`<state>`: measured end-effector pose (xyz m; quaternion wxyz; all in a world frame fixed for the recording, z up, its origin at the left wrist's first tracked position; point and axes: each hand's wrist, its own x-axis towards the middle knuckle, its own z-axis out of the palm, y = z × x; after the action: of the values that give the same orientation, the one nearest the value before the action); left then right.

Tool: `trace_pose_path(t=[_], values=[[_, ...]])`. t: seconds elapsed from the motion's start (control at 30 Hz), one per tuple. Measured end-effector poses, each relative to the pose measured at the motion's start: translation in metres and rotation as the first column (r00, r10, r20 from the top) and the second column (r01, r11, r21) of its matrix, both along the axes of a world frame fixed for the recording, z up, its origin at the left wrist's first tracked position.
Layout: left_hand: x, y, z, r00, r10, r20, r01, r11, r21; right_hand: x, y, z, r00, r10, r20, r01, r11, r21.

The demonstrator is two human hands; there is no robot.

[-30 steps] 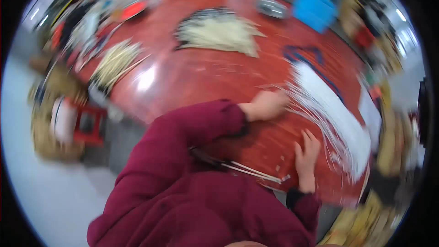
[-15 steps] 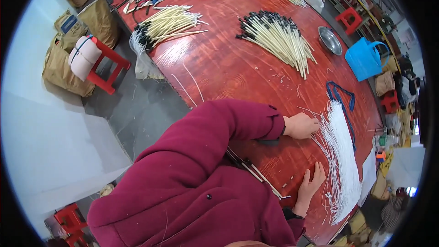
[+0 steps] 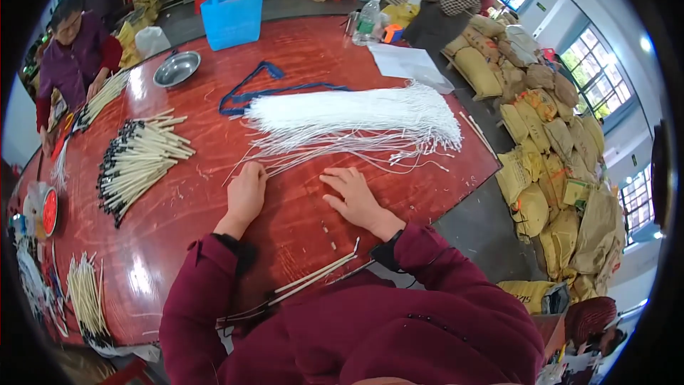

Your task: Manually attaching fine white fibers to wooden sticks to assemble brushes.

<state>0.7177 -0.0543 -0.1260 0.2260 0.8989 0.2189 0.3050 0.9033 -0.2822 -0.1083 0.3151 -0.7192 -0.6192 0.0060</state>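
A thick bundle of long white strings (image 3: 349,110) lies across the table in front of me, loose strands fanning out along its near side. My left hand (image 3: 246,196) is closed by the bundle's left end, its fingers pinched together where thin strands run up to the fingertips. My right hand (image 3: 356,203) rests open on the tabletop just below the bundle, fingers spread and holding nothing. Close to my body, a few thin pale sticks with dark ends (image 3: 313,276) lie by the table edge. A dark blue cloth strap (image 3: 246,93) curls behind the strings.
On the red table (image 3: 214,228) are a black-tipped stick pile (image 3: 146,160), a second stick bundle (image 3: 87,296), a metal bowl (image 3: 177,69), a blue bag (image 3: 233,18), a plastic bottle (image 3: 368,21) and white paper (image 3: 402,62). Another person (image 3: 78,53) works at far left. Sacks (image 3: 548,142) are stacked at right.
My view has swung to the right, so the strings now lie across the middle. My left hand stays near their loose ends; my right hand remains spread on the table.
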Motion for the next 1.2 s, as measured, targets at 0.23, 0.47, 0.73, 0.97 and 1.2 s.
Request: trace_pose_path(t=[0.23, 0.47, 0.73, 0.97, 1.2], values=[[0.050, -0.014, 0.012, 0.989, -0.141, 0.044, 0.146, 0.979, -0.145, 0.024, -0.034, 0.005, 0.990, -0.132, -0.047, 0.129, 0.990, -0.048], [0.044, -0.010, 0.024, 0.975, -0.176, 0.138, 0.194, 0.973, -0.128, 0.018, -0.024, 0.009, 0.987, -0.137, -0.078, 0.133, 0.990, -0.056], [0.039, -0.005, 0.024, 0.984, -0.165, 0.073, 0.173, 0.977, -0.122, 0.013, -0.022, 0.011, 0.985, -0.145, -0.092, 0.140, 0.988, -0.061], [0.036, -0.004, 0.024, 0.986, -0.160, 0.052, 0.166, 0.979, -0.119, 0.010, -0.019, 0.014, 0.985, -0.148, -0.086, 0.144, 0.988, -0.045], [0.037, -0.001, 0.023, 0.984, -0.160, 0.072, 0.167, 0.981, -0.103, 0.012, -0.016, 0.012, 0.985, -0.151, -0.079, 0.148, 0.988, -0.033]])
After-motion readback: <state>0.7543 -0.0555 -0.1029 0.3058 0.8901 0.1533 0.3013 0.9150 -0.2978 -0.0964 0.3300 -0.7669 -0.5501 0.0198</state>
